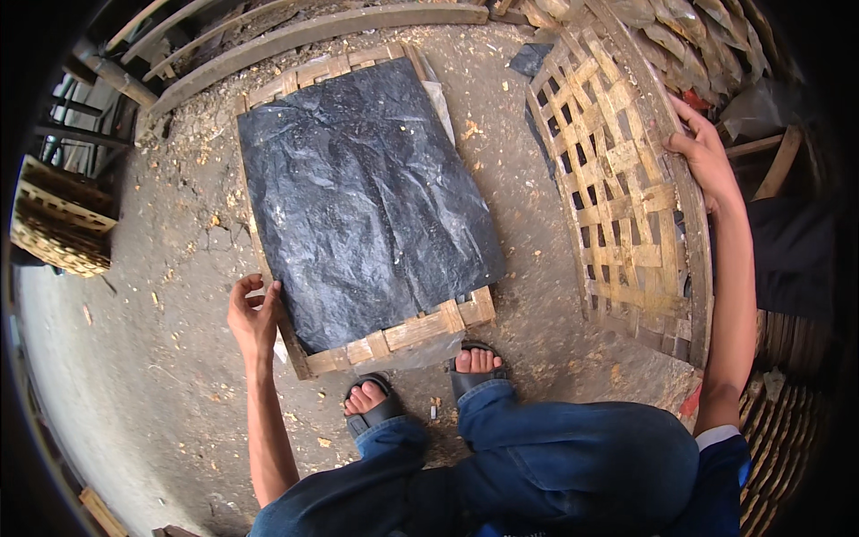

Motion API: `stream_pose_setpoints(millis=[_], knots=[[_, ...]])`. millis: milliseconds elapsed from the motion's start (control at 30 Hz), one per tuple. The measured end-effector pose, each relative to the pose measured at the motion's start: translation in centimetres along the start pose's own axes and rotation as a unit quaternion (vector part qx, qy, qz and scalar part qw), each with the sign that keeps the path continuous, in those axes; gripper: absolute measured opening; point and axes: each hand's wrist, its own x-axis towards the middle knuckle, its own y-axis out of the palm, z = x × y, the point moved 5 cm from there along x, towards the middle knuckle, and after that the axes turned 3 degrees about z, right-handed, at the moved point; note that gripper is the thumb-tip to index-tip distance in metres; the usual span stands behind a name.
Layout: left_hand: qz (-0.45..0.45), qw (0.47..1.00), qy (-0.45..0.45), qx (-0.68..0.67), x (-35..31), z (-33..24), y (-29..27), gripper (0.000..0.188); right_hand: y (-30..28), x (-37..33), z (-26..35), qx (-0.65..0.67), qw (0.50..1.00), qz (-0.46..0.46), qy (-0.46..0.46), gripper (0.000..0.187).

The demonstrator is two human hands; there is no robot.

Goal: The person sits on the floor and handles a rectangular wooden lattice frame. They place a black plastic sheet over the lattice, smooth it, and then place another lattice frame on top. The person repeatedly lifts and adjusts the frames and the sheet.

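A crinkled black plastic sheet (358,197) covers most of a woven bamboo tray (394,338) lying flat on the ground in front of my feet. My left hand (253,315) is at the near left edge of this tray, with its fingers loosely bent and a gap between them and the thumb. The thumb tip meets the tray's edge. On the right, a second bamboo tray (617,188) with an open lattice stands tilted on its side. My right hand (702,152) grips its upper wooden edge, thumb on the near face and fingers behind, partly hidden.
Stacked trays (783,456) fill the lower right, and layered sheets (707,45) are piled at the upper right. Another woven tray (63,219) rests at the far left. A wooden beam (313,40) runs along the back. Crumbs litter the concrete floor (170,376).
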Motion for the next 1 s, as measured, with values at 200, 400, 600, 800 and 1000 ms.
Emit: stream_pose_setpoints(millis=[200,400,600,800,1000], knots=[[0.019,0.999,-0.022,0.025,0.8,1.1,-0.2,0.036,0.4,2.0,-0.3,0.042,0.999,0.027,0.017,0.067],[0.014,0.997,-0.030,0.064,0.8,0.6,-0.5,0.037,1.7,2.9,0.5,-0.007,0.999,0.033,0.017,0.053],[-0.026,0.993,0.084,0.079,0.4,-2.0,-0.3,0.044,1.8,3.1,-0.9,0.029,0.998,0.052,0.019,0.052],[0.048,0.888,0.378,0.257,0.0,-5.2,0.7,0.047,1.3,3.2,-0.4,-0.138,0.990,-0.021,-0.036,0.056],[0.107,0.868,0.410,0.257,0.0,-4.9,0.5,0.032,3.9,-0.3,6.4,-0.579,0.736,-0.128,-0.326,0.064]])
